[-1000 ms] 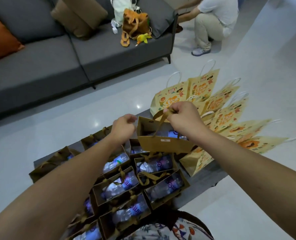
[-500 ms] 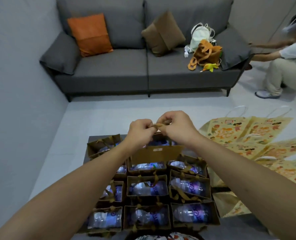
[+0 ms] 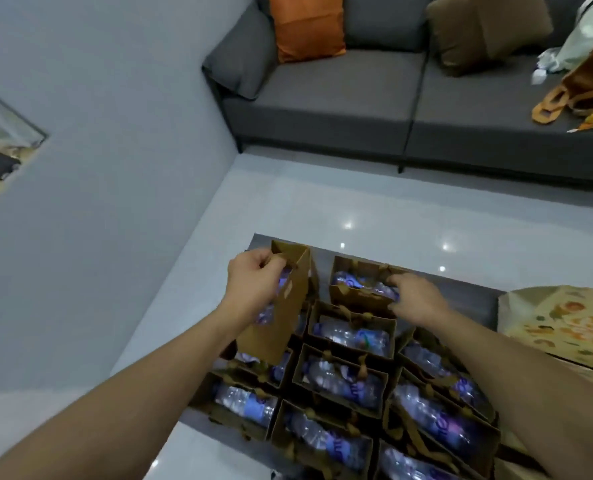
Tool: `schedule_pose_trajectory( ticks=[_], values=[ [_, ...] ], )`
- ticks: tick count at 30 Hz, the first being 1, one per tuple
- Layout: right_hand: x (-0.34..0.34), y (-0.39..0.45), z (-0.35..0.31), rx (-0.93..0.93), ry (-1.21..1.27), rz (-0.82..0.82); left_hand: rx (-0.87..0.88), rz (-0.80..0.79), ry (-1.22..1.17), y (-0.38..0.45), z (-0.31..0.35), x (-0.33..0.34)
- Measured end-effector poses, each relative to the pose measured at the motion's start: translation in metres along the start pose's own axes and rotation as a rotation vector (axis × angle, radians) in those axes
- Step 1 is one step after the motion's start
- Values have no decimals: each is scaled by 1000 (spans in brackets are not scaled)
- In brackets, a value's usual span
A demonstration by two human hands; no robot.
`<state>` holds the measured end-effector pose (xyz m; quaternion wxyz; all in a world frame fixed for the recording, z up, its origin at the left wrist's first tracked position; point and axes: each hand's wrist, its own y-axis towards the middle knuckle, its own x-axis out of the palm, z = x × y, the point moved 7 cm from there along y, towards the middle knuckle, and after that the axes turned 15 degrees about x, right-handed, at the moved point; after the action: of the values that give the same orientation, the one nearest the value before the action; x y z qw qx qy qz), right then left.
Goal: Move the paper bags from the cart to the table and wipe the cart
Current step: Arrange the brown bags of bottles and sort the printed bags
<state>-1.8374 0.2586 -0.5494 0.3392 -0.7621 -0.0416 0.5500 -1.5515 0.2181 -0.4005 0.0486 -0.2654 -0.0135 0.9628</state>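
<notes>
Left hand: my left hand [image 3: 253,282] is at the far left corner of the group of bags; its fingers are curled and pinch the handle at the top edge of one brown paper bag [image 3: 281,317].
Held bag: this bag is raised above its neighbours and tilted, its lower end pointing toward me; through its opening I see a water bottle with a purple label.
Right hand: my right hand [image 3: 414,297] reaches to the far bag [image 3: 360,289] in the back row; the fingertips [image 3: 393,282] are bent down at the rim and the handle of this bag. I cannot tell surely if they already pinch the handle or only touch it.
Other bags: many brown paper bags [image 3: 343,379] stand close together in rows, each open at the top with a bottle lying inside.
Surface: the bags stand on a dark grey flat top [image 3: 468,299]; I cannot tell from this view if it is the cart or the table.
Right side: printed yellow paper bags [image 3: 565,323] lie flat just beside the brown ones.
Background: a grey sofa [image 3: 340,91] stands against the wall, with an orange cushion [image 3: 308,26] and a brown cushion [image 3: 485,29] on it.
</notes>
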Motion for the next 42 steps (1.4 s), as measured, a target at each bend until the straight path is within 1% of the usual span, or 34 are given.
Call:
schedule_pose_trajectory(
  ticks=[2,6,8,10,13,15,18,21,24,27,30,34,42],
  values=[
    [21,24,-17,-56,-37,-64,-28,37,8,0,-11,-5],
    [54,69,-40,-73,-81,-133,5,3,61,3,-26,0],
    [70,90,-41,-16,-120,-166,21,13,73,2,-32,1],
    [82,107,-33,80,-135,-196,27,19,63,-2,-35,2],
    [95,118,-16,232,-110,-228,36,-28,62,-8,-40,8],
    [102,123,-9,255,-99,-227,52,-44,78,-10,-44,11],
    [102,126,-9,224,-63,-195,68,-42,65,-10,-43,13],
    [87,112,-15,198,66,-112,38,-37,59,-12,-41,12],
    [62,97,-21,163,325,-43,27,-44,36,-16,-40,12],
    [20,83,-25,150,557,10,18,-46,50,-18,-40,12],
    [-22,58,-27,117,571,43,26,-46,59,-17,-30,12],
    [-70,8,-20,109,640,132,37,-21,51,-15,-15,3],
    [-160,-97,16,139,668,383,204,-111,-22,-4,34,2]
  ],
)
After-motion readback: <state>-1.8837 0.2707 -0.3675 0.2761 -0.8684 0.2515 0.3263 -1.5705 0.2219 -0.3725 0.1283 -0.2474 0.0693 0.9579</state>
